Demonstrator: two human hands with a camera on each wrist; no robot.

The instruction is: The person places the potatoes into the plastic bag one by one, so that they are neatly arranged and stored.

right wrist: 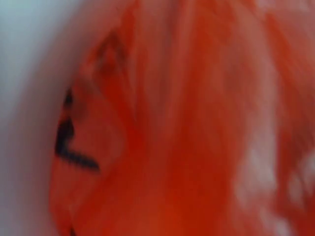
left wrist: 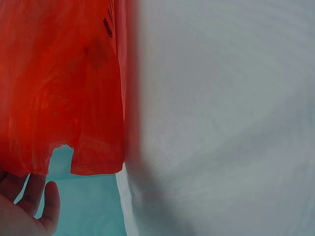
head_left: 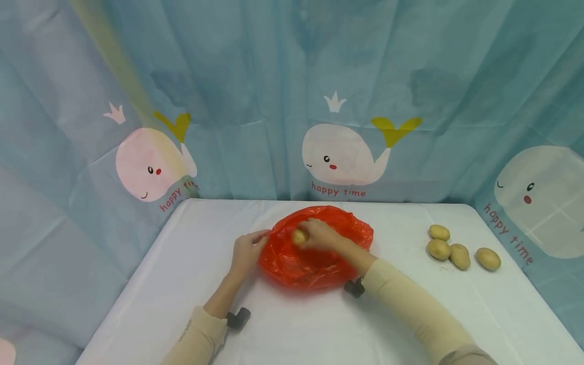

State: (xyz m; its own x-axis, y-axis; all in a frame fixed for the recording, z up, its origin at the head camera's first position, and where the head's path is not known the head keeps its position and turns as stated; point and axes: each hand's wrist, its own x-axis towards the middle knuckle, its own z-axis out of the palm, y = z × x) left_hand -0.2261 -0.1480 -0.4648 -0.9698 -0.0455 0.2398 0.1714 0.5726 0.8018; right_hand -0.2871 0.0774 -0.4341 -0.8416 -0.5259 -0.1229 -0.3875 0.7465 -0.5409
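Observation:
A red plastic bag (head_left: 292,271) lies on the table with its mouth spread wide. Over that mouth my right hand (head_left: 317,234) grips a yellow potato (head_left: 299,237). The right wrist view is filled by blurred red plastic (right wrist: 197,147) with dark print; hand and potato are out of its sight. My left hand (head_left: 246,251) holds the bag's left rim between fingers and thumb. In the left wrist view, part of the left hand (left wrist: 29,209) meets the edge of the bag (left wrist: 64,98) near a handle cut-out, where some fingertips are hidden.
Several potatoes (head_left: 439,249) lie to the right on the white table (head_left: 397,314), one a little apart from the others. Behind the table's back edge hangs a blue curtain (head_left: 255,101) printed with whales, which also runs along both sides.

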